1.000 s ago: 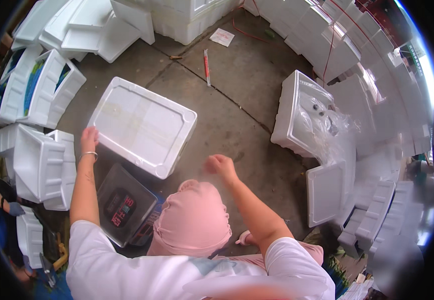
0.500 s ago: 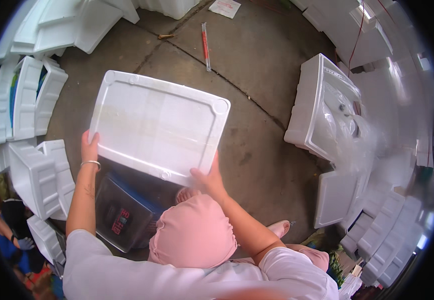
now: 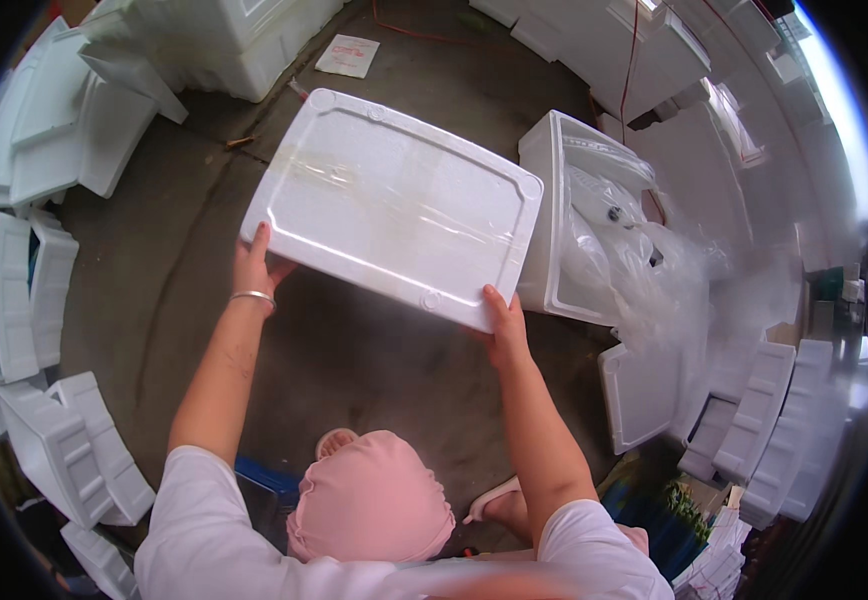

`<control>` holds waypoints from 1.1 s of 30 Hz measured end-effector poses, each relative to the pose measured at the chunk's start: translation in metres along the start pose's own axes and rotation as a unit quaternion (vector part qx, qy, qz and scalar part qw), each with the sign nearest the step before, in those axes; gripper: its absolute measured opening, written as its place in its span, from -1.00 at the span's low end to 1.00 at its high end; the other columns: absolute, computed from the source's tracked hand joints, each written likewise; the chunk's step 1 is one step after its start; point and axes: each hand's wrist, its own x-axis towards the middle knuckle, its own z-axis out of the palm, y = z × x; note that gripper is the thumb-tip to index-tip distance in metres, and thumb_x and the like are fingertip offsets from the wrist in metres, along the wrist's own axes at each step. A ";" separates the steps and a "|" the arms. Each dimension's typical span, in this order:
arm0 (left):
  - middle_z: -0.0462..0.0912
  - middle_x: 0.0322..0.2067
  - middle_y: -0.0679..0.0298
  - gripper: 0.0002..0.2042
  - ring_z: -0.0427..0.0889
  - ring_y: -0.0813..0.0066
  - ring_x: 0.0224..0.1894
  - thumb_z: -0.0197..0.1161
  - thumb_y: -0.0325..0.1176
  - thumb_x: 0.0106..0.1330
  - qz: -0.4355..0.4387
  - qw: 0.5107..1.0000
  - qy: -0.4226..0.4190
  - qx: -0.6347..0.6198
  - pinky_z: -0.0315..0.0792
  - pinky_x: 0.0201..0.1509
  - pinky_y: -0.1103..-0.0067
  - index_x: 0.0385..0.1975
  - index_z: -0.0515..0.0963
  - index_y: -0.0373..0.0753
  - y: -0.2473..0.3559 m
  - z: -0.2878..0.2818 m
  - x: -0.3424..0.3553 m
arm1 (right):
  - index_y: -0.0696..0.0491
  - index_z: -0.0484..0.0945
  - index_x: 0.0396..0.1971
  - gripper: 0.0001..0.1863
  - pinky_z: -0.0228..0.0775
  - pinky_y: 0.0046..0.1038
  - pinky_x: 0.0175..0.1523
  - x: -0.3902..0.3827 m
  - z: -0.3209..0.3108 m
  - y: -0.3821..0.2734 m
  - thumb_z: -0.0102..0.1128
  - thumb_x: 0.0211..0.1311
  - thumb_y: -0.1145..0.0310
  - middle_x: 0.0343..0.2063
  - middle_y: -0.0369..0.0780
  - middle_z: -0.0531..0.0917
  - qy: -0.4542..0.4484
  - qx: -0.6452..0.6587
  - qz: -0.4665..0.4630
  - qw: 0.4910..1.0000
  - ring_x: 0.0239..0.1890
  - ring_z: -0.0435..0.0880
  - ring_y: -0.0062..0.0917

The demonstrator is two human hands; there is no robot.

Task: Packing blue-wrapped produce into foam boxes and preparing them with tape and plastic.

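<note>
Between my two hands, a white foam box lid point(image 3: 394, 205) is held out over the floor, its far edge tilted toward the upper left. Strips of clear tape run across its face, inside a raised rim. My left hand point(image 3: 257, 268) grips the near left corner, thumb on top and fingers partly underneath. At the near right corner, my right hand point(image 3: 503, 325) is closed the same way, its fingers mostly hidden below. Just past the lid's right side stands an open white foam box point(image 3: 554, 215) filled with clear plastic bags point(image 3: 609, 215).
Another white lid point(image 3: 639, 400) leans by the open box. Foam boxes point(image 3: 59, 440) line the left, and stacked ones point(image 3: 244, 40) stand at the back. A paper sheet point(image 3: 347, 56) lies on the concrete floor point(image 3: 184, 220). Red cord point(image 3: 631, 70) hangs at the upper right.
Both hands have carried the lid to the right and farther out, closer to the open box. The dark see-through bin by my legs is now mostly out of view.
</note>
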 end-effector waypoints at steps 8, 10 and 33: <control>0.11 0.25 0.09 -0.33 0.35 0.14 0.15 0.13 -0.20 0.32 0.079 0.993 -0.078 0.033 0.46 0.06 0.33 0.32 -0.06 -0.25 -0.016 0.123 0.050 | 0.15 0.30 0.00 -0.58 0.32 -0.49 0.08 0.011 -0.009 -0.067 0.17 0.17 0.40 -0.01 -0.19 0.44 0.037 -0.012 -0.222 0.974 0.05 0.44 -0.53; 0.16 0.24 0.08 -0.43 0.39 0.25 0.13 0.07 -0.24 0.35 0.100 0.980 -0.131 0.107 0.48 0.03 0.40 0.29 0.04 -0.28 -0.045 0.120 0.020 | 0.14 0.37 -0.13 -0.73 0.37 -0.53 0.01 -0.034 -0.037 -0.073 0.14 0.17 0.46 -0.10 -0.22 0.51 0.055 -0.037 -0.206 0.976 -0.06 0.52 -0.56; 0.55 -0.11 0.18 -0.69 0.56 0.43 -0.15 -0.03 -0.28 0.39 -0.307 0.837 -0.364 0.269 0.49 -0.13 0.55 0.04 0.39 -0.27 -0.314 -0.239 -0.273 | 0.16 0.44 -0.47 -0.79 0.43 -0.54 -0.38 -0.406 -0.157 -0.062 -0.01 0.30 0.35 -0.57 -0.21 0.60 0.068 -0.488 -0.050 0.869 -0.56 0.59 -0.58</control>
